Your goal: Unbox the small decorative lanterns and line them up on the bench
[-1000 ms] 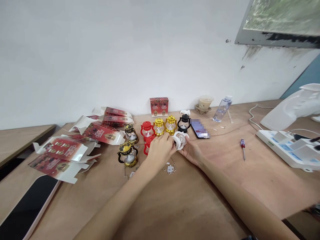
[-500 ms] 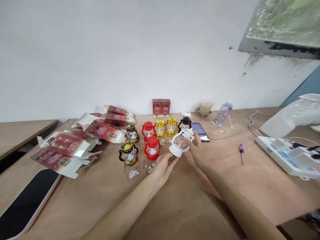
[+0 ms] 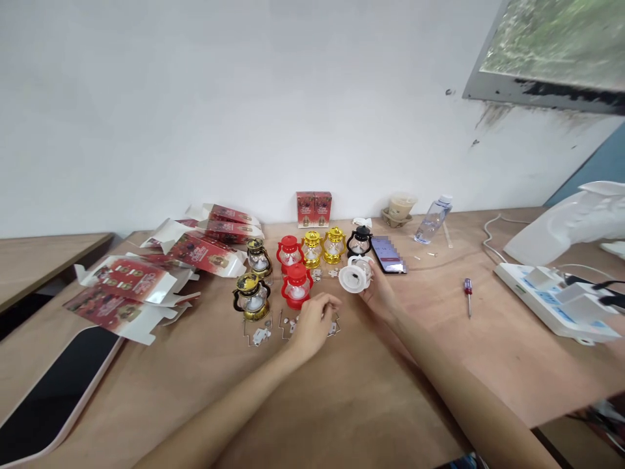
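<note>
My right hand (image 3: pixel 379 294) is closed on a small white lantern (image 3: pixel 355 278), tipped so its round white underside faces me. My left hand (image 3: pixel 314 324) is apart from it, fingers loosely bent and parted, with nothing visible in them. It hovers over small white parts and bent wires (image 3: pixel 262 336), partly hiding them. Just behind it stands a red lantern (image 3: pixel 297 286), with another red lantern (image 3: pixel 290 251) farther back. Two gold lanterns (image 3: pixel 334 246), a black lantern (image 3: pixel 360 241) and two black-and-gold lanterns (image 3: pixel 252 298) stand around these.
Opened red boxes (image 3: pixel 129 280) pile up at left, near a large dark-screened phone (image 3: pixel 53 397). Two upright red boxes (image 3: pixel 313 210) stand by the wall. Rightward are another phone (image 3: pixel 389 255), a cup (image 3: pixel 401 206), a bottle (image 3: pixel 433 220), a screwdriver (image 3: pixel 468 296) and a power strip (image 3: pixel 556 303).
My left hand has let go of the white lantern and drawn back to the left. The lantern, still in my right hand, has turned so its underside shows.
</note>
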The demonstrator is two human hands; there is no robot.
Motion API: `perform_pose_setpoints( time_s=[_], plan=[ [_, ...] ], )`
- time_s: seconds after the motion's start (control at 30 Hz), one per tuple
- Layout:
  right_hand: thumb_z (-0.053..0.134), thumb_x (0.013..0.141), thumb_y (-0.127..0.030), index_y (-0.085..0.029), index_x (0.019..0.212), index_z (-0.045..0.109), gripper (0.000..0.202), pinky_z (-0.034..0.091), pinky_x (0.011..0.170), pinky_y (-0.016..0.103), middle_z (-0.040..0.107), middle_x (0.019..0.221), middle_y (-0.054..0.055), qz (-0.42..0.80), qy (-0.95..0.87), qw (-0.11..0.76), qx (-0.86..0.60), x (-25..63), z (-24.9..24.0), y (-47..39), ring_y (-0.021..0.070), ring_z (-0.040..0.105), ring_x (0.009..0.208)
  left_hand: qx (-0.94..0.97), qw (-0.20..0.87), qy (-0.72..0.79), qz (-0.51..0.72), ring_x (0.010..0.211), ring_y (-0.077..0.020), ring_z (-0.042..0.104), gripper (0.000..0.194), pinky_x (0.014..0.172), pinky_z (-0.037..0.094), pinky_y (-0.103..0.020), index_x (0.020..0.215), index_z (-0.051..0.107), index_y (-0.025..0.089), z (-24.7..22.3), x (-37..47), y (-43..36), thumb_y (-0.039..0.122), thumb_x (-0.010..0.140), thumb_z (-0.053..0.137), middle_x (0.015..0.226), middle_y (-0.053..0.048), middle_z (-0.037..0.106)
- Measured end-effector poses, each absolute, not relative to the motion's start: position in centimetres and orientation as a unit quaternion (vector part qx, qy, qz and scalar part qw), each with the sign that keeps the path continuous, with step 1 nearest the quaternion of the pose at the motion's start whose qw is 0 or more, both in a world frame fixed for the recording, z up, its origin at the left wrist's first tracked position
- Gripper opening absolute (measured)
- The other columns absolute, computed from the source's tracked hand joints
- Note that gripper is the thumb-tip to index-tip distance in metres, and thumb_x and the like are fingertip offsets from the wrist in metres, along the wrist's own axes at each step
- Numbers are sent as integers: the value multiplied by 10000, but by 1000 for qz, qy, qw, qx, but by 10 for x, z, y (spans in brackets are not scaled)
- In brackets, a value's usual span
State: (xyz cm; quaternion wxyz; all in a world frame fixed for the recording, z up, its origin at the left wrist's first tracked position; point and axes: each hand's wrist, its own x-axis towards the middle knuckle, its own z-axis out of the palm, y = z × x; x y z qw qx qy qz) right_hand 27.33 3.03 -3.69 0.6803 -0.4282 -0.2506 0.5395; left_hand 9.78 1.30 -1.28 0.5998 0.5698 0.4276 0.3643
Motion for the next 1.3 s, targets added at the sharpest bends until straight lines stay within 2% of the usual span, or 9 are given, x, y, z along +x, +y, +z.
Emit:
perform_pose_setpoints(
  time_s=[0.13,0.27,0.47,0.7,0.83,0.97,1.17,1.23,1.3],
  plan=[
    [700,685,-449,-229,946,619,351,530,653,278,696,896,5,460,-293,705,-453,267,-33,30,168,648,772,881,250,356,188,980,-212,585,468,914,462,-409,1081,585,118,-30,92,10,-85,734,345,1098,-111,589],
    [742,645,-405,-227,967,607,391,500,785,322,684,967,22,382,-429,681,-453,260,-16,35,200,625,909,939,98,313,106,1092,-208,542,505,910,480,-342,1185,491,114,-39,89,5,-81,746,336,1200,-116,545],
    [729,673,-378,-219,997,602,383,475,787,333,665,992,29,376,-592,553,-450,259,-8,47,208,606,924,940,67,308,127,1060,-238,540,283,880,496,-378,1121,528,115,-34,85,-3,143,873,394,1146,-105,574],
    [743,670,-355,-219,1023,582,410,469,825,338,633,1066,39,424,-626,492,-431,254,-19,48,207,586,984,939,71,295,163,1028,-254,526,325,888,469,-425,1058,554,157,-38,80,-11,347,795,570,1095,-90,582],
    [738,685,-359,-237,1125,538,498,434,928,370,610,1149,48,443,-631,485,-414,253,-22,45,207,563,1061,940,62,290,169,1029,-226,529,168,879,473,-393,984,572,171,-44,79,-8,245,847,508,1095,-80,574],
    [657,763,-414,-268,1135,534,417,376,1007,395,570,1226,44,396,-596,554,-425,258,-15,40,201,516,1146,939,58,285,185,1013,-205,541,161,859,486,-354,948,577,167,-47,78,-3,107,833,483,1106,-73,577],
    [611,779,-429,-250,962,568,260,450,855,349,617,1038,42,198,-532,680,-465,273,19,59,190,573,960,925,37,312,213,977,-212,548,218,811,484,-359,945,574,171,-47,76,-1,46,790,485,1079,-64,598],
    [562,808,-393,-238,924,561,193,456,819,346,632,964,39,124,-560,658,-488,274,38,81,190,585,910,921,17,300,247,977,-218,545,210,807,469,-367,965,568,171,-48,76,-4,77,791,497,1063,-61,606],
    [500,839,-316,-221,921,566,143,459,807,349,646,941,48,58,-634,563,-526,270,58,111,198,590,904,921,-7,260,289,978,-215,540,193,816,445,-363,974,562,173,-49,77,-6,118,795,515,1038,-53,616]
  ],
)
